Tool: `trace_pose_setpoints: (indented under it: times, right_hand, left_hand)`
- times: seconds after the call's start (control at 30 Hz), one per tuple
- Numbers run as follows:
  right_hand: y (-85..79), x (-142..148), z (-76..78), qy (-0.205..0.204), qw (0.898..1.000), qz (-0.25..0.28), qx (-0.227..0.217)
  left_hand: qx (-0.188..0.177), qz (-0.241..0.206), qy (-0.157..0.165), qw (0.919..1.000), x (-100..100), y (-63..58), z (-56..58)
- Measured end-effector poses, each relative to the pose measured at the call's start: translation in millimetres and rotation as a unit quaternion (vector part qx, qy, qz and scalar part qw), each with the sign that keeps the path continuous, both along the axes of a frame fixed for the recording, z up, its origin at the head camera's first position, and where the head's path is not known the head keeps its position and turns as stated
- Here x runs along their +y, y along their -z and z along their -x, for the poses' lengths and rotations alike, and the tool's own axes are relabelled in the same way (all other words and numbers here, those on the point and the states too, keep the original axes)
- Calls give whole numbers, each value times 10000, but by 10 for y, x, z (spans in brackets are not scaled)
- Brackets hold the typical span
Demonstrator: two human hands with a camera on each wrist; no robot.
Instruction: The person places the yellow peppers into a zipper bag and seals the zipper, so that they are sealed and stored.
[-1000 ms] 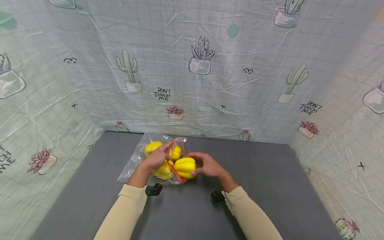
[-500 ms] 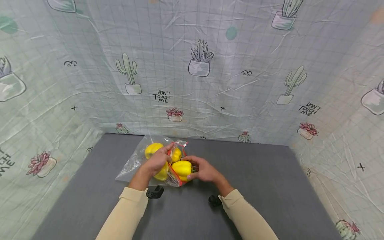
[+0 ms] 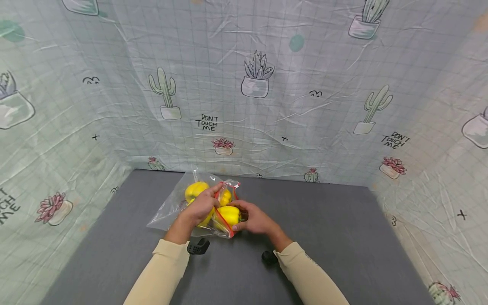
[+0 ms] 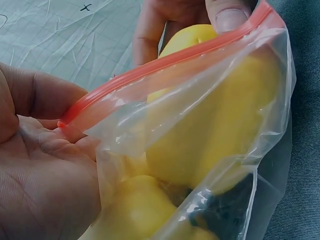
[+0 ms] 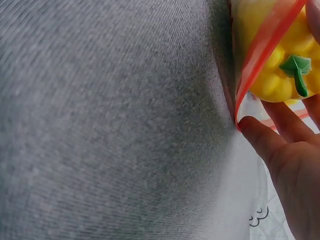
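A clear zip bag (image 3: 164,218) with a red zip strip (image 4: 165,67) lies on its side, its mouth toward the right. My left hand (image 3: 199,208) pinches the strip at one edge of the mouth. A yellow bell pepper (image 3: 230,214) sits in the mouth, mostly inside. From the right, my right hand (image 3: 256,217) holds its stem end between thumb and fingers; the green stem (image 5: 298,70) shows in the right wrist view. One right fingertip touches the red strip there. Further in are more yellow bell peppers, one at the back left (image 3: 195,189) and another near the strip (image 3: 225,197).
The bag rests on a dark grey tabletop (image 3: 324,237). A pale curtain (image 3: 282,110) printed with potted cacti stands behind the table and along both sides. A black wrist device (image 3: 198,246) sits at each sleeve cuff.
My right hand has moved slightly left, pushing the pepper deeper into the bag's mouth. The left hand keeps its pinch on the strip nearly in place.
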State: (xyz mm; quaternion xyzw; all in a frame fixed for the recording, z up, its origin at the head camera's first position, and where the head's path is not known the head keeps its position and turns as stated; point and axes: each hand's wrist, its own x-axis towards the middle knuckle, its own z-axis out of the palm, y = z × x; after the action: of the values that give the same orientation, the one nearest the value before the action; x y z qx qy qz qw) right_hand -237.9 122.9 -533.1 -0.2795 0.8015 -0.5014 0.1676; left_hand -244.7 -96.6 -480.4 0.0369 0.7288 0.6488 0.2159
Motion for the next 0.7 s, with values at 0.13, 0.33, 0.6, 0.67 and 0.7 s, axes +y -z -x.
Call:
trace_pose_setpoints:
  times: [0.13, 0.33, 0.6, 0.67, 0.7]
  right_hand:
    - [3, 27, -20, 55, 9999, 143, -13]
    - [7, 32, -24, 276, 9991, 319, -43]
    - [8, -13, 27, 414, 9989, 215, 44]
    - [5, -25, 31, 464, 9988, 100, 79]
    - [4, -33, 33, 490, 9987, 15, 110]
  left_hand:
    - [35, 47, 31, 10000, -4, 3, 1]
    - [191, 113, 130, 9997, -22, 18, 15]
    - [152, 69, 137, 9998, -12, 14, 5]
    - [95, 63, 133, 9998, -13, 13, 4]
    - [69, 63, 129, 9999, -11, 10, 4]
